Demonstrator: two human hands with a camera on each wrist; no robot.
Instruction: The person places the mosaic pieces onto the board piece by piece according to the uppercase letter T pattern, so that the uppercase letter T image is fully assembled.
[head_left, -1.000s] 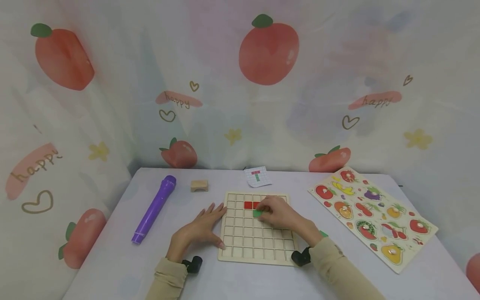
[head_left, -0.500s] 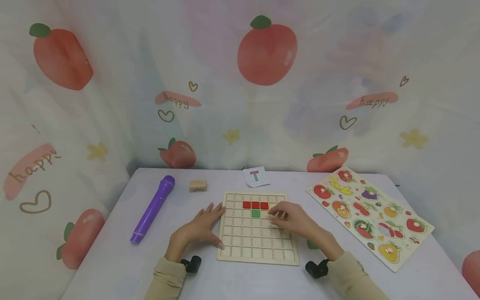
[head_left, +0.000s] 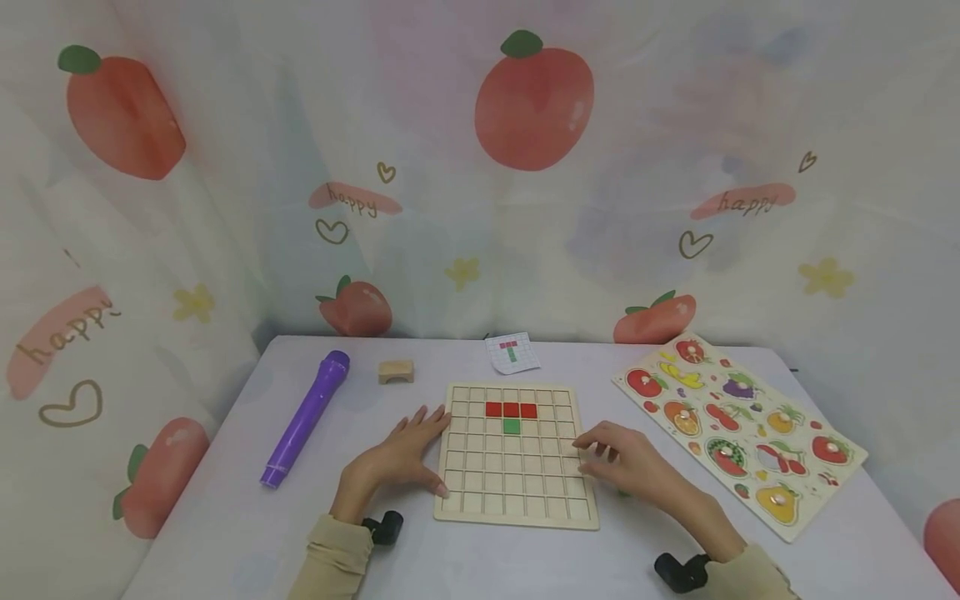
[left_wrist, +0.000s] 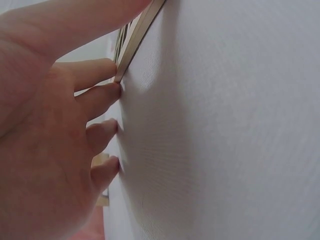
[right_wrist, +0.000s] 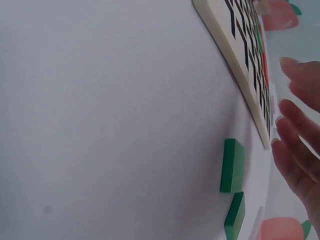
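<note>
A wooden grid board point(head_left: 517, 524) lies on the table. Three red tiles point(head_left: 511, 410) sit side by side in one of its upper rows, with one green tile point(head_left: 512, 427) below the middle red one. My left hand point(head_left: 397, 454) rests at the board's left edge, fingers spread and thumb on its lower left side. Over the board's right edge hovers my right hand point(head_left: 630, 458), fingers loosely bent and nothing between them. Beneath it on the table are two loose green tiles, a nearer one point(right_wrist: 232, 166) and another point(right_wrist: 235, 217), mostly hidden in the head view.
Behind the board lies a paper card point(head_left: 513, 354) printed with a red and green T on a grid. A purple microphone-shaped stick point(head_left: 306, 421) and a small wooden arch block point(head_left: 396, 372) are on the left. A fruit puzzle board point(head_left: 738, 433) lies on the right.
My right hand has let go of the green tile in the grid and moved right, off the tiles to the board's right edge. My left hand has stayed in place.
</note>
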